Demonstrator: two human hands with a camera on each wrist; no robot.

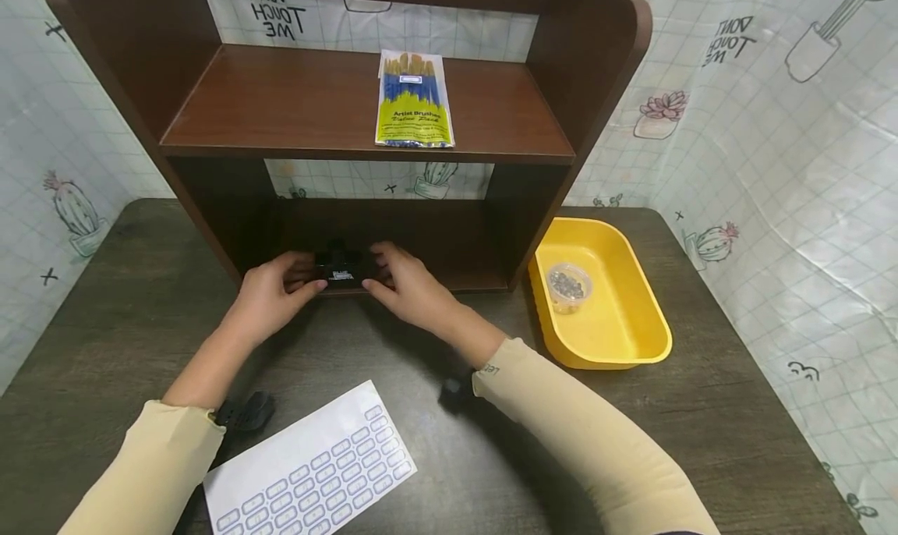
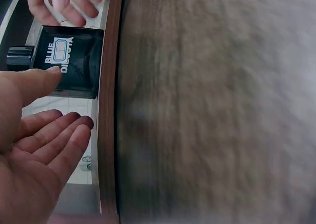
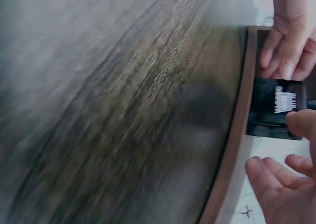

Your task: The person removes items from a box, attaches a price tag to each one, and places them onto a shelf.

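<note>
A dark perfume bottle with white lettering stands upright at the front edge of the shelf unit's lower board. In the left wrist view a small blue-bordered label sits over the lettering on the bottle's front. My left hand is at the bottle's left, its thumb overlapping the front in the left wrist view and its other fingers extended. At the bottle's right is my right hand, fingers spread; in the right wrist view its thumb tip overlaps the bottle. Neither hand curls round the bottle.
A sheet of blue-bordered labels lies on the dark table. To the right, a yellow tray holds a clear cup of small grey pieces. A pack of artist brushes rests on the upper shelf.
</note>
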